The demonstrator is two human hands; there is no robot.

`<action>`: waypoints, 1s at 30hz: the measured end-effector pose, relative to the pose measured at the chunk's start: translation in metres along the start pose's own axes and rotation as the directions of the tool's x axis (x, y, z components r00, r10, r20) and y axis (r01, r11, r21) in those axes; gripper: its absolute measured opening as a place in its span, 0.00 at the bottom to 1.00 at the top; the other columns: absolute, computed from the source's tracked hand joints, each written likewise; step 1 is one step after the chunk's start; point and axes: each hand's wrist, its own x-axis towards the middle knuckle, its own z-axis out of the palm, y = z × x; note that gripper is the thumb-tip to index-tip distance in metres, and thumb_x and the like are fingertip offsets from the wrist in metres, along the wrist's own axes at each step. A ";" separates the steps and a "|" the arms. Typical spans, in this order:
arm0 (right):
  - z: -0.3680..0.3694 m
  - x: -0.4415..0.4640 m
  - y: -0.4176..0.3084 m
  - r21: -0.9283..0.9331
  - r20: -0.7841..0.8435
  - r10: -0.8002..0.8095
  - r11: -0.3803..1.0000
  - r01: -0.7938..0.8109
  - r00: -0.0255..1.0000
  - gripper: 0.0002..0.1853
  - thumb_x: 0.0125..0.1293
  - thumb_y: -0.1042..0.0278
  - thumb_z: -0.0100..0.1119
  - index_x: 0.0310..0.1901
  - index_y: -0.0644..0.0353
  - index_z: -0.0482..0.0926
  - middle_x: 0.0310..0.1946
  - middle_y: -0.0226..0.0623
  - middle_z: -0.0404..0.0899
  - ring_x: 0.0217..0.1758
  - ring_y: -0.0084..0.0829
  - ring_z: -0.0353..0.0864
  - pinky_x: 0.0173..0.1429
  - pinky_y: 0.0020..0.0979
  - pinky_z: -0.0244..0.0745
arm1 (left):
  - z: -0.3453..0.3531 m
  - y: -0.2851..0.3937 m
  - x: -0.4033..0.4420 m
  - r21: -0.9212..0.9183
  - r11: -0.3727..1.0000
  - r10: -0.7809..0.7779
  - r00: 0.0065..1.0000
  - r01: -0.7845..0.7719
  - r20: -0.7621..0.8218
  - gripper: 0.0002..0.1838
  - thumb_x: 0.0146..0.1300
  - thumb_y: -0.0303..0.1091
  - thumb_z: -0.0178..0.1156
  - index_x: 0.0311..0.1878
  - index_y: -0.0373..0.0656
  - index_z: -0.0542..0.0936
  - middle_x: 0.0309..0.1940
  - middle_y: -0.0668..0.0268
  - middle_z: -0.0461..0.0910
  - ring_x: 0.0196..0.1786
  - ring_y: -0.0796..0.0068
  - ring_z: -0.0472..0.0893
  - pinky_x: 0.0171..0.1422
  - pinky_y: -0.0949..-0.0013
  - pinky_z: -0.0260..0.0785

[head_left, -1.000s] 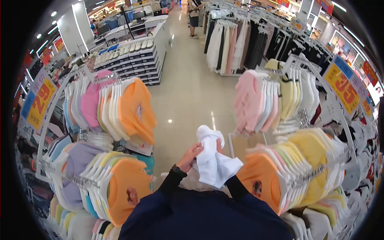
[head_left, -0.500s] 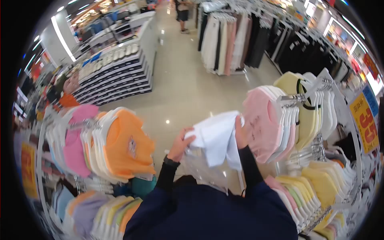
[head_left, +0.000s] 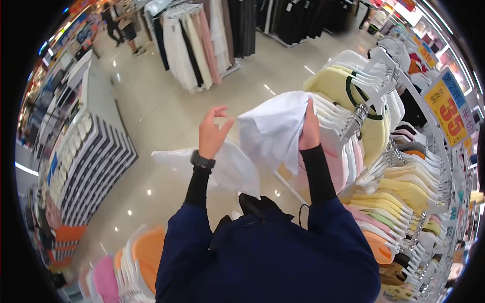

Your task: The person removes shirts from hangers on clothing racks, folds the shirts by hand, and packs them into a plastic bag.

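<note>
A folded white cloth (head_left: 270, 129) hangs from my right hand (head_left: 309, 129), whose fingers are wrapped round its right edge. My left hand (head_left: 213, 132), with a dark watch at the wrist, is raised to the left of the cloth, fingers apart and nothing held between them. A translucent plastic bag (head_left: 227, 169) spreads out below, behind my left wrist and under the cloth. Whether anything supports the bag is hidden.
On the right stands a rack of shirts on hangers (head_left: 369, 136) with a price sign (head_left: 447, 108). Stacked shoe boxes (head_left: 96, 166) are at left. Trousers (head_left: 189, 48) hang ahead. Orange shirts (head_left: 149, 252) are at lower left. Two people (head_left: 126, 25) stand far off.
My view has swung right, toward the right rack. My left hand has let go of the white cloth and opened. The plastic bag has spread out to the left.
</note>
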 end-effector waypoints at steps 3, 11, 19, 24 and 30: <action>0.008 0.040 0.022 0.081 -0.053 -0.010 0.997 0.014 0.999 0.25 0.77 0.46 0.41 0.58 0.60 0.71 0.48 0.37 0.80 0.51 0.33 0.81 0.54 0.38 0.79 | 0.042 0.009 0.021 -0.011 0.991 0.129 0.951 -0.131 0.280 0.18 0.59 0.40 0.67 0.49 0.40 0.80 0.37 0.63 0.82 0.25 0.79 0.75 0.30 0.72 0.67; -0.003 0.134 0.104 -0.251 -0.147 -0.132 0.963 0.092 0.980 0.27 0.78 0.52 0.40 0.69 0.64 0.61 0.57 0.33 0.73 0.60 0.25 0.71 0.65 0.27 0.64 | 0.135 -0.014 0.140 -0.180 0.983 0.117 0.908 -0.047 0.401 0.17 0.62 0.42 0.65 0.43 0.37 0.77 0.31 0.63 0.83 0.20 0.76 0.73 0.26 0.72 0.63; -0.025 0.226 0.090 0.007 -0.294 -0.091 0.995 0.098 0.952 0.27 0.78 0.54 0.44 0.70 0.63 0.60 0.61 0.36 0.71 0.64 0.27 0.70 0.68 0.29 0.63 | 0.190 -0.044 0.269 -0.180 0.983 0.152 0.724 -0.040 0.673 0.12 0.69 0.38 0.57 0.37 0.38 0.77 0.20 0.65 0.74 0.19 0.79 0.68 0.25 0.71 0.60; -0.045 0.296 0.066 0.097 -0.601 -0.191 0.947 0.308 0.776 0.25 0.77 0.54 0.46 0.63 0.67 0.68 0.59 0.37 0.74 0.60 0.29 0.74 0.65 0.30 0.67 | 0.217 -0.088 0.389 -0.289 0.912 -0.070 0.806 0.290 0.588 0.13 0.73 0.38 0.53 0.35 0.39 0.77 0.26 0.78 0.71 0.29 0.87 0.65 0.33 0.77 0.58; -0.069 0.388 0.026 -0.141 -0.669 -0.470 0.841 0.522 0.576 0.22 0.77 0.55 0.46 0.59 0.67 0.71 0.55 0.37 0.77 0.58 0.29 0.76 0.63 0.31 0.69 | 0.250 -0.149 0.589 -0.436 0.811 -0.029 0.771 0.390 0.636 0.14 0.74 0.40 0.52 0.34 0.41 0.75 0.29 0.81 0.65 0.35 0.90 0.62 0.40 0.81 0.57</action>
